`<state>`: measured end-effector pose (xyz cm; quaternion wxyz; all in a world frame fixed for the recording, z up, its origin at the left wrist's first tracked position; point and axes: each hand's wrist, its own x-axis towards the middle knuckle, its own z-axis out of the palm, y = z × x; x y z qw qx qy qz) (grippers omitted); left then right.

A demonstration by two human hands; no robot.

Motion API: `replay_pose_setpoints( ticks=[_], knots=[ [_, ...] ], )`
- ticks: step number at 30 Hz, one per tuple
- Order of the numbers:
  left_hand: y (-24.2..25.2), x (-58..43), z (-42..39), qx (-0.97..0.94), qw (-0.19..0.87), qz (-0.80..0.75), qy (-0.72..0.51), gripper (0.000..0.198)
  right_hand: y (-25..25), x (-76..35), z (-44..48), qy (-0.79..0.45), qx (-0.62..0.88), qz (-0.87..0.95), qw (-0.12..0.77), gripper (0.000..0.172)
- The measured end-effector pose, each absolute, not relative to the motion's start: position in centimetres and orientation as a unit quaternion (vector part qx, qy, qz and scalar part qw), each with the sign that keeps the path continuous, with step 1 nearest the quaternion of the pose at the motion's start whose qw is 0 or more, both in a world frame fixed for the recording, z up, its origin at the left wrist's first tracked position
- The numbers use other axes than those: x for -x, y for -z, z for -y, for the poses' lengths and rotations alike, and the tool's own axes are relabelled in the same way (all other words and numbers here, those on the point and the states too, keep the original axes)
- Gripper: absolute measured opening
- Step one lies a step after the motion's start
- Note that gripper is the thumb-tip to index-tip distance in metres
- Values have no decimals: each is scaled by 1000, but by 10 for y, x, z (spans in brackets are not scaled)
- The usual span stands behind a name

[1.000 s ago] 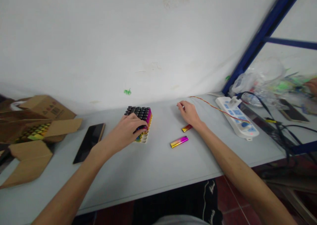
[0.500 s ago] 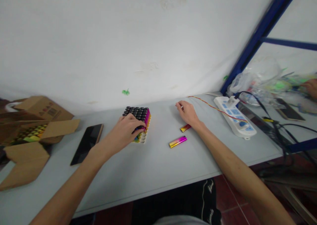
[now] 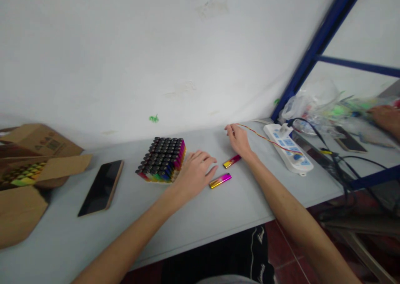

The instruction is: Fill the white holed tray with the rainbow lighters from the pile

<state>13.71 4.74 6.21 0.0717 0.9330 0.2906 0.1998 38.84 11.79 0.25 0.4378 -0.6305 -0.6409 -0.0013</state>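
Observation:
My left hand [image 3: 196, 172] hovers just right of a block of black-capped tubes, its fingers spread and nothing in them. The tubes [image 3: 162, 157] stand upright in close rows, their shiny bodies running through magenta, blue, green and yellow. Under their right front corner a bit of pale tray shows. Near my left fingertips lies a loose yellow-and-magenta tube [image 3: 220, 180]. A second loose tube [image 3: 231, 161], red and yellow, lies behind it, close to my right wrist. My right hand [image 3: 239, 140] rests on the table with fingers loosely bent and apart, no object visible in them.
A dark phone [image 3: 101, 188] lies left of the block. Beyond it, an open cardboard box [image 3: 64, 167] holds yellowish tubes. At right are a white power strip [image 3: 289, 148], a red-yellow wire [image 3: 265, 139], cables, plastic bags [image 3: 296, 106] and a blue frame [image 3: 308, 63]. Another person's hand [image 3: 386, 117] shows at far right.
My left hand has let go of a tube at the block's front right and moved right, fingers opening. My right hand stays nearly in place. The view has shifted slightly.

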Motion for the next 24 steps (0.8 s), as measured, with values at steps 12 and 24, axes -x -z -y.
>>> replay_pose_setpoints(
  ticks=[12,24],
  knots=[
    [-19,-208,-76,-916,176,-326,-156,17,-5,-394,-118,22,637,627,447,58],
    [-19,-122,-66,-761,450,-367,-290,16,-5,-388,-114,17,627,656,420,54]
  ],
)
